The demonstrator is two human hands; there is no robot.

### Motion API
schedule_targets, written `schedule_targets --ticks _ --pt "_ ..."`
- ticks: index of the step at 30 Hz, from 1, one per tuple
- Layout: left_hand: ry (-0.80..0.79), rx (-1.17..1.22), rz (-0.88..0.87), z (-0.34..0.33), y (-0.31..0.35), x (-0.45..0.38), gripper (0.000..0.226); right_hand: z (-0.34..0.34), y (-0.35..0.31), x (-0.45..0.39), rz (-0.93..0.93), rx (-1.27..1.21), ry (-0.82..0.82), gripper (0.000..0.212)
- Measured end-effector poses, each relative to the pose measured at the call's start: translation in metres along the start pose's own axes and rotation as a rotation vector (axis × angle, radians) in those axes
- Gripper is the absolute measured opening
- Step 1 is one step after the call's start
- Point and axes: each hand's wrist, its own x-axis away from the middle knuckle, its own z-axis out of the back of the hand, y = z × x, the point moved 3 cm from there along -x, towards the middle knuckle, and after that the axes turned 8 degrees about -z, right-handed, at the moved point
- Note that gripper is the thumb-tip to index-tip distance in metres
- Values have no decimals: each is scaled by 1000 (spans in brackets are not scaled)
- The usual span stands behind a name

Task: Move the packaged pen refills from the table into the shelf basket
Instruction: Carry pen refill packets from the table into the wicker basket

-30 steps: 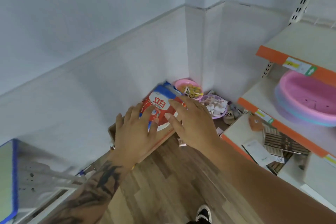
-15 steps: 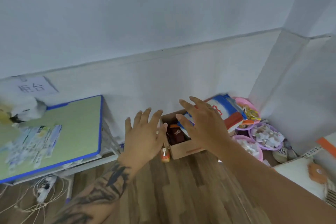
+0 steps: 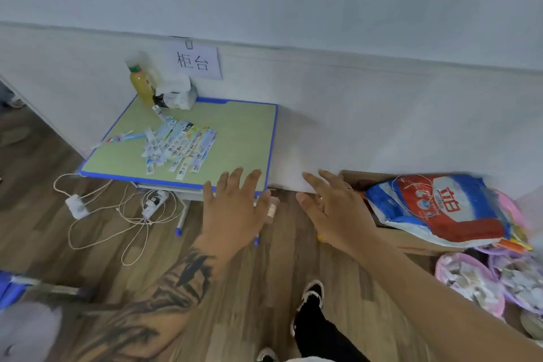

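The refills (image 3: 176, 145) lie in a loose, overlapping heap on the far-left part of the green table (image 3: 241, 132), well apart from both hands. The left hand (image 3: 235, 209) and right hand (image 3: 332, 211) hang over the floor near the table's right corner, fingers spread and straight, holding nothing. The packs look flat, light and slick, likely to slide and fan apart, so pinching a bundle across its middle seems surest; the basket is out of view.
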Motion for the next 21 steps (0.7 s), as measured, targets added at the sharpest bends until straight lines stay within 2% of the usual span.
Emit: schedule_targets --ticks 13,21 --pt "-71 -92 320 2 -134 -21 58 -99 -124 -140 265 -25 -260 62" --pt "-122 -153 418 3 -189 -101 57 -140 -177 -234 374 1 -341 61"
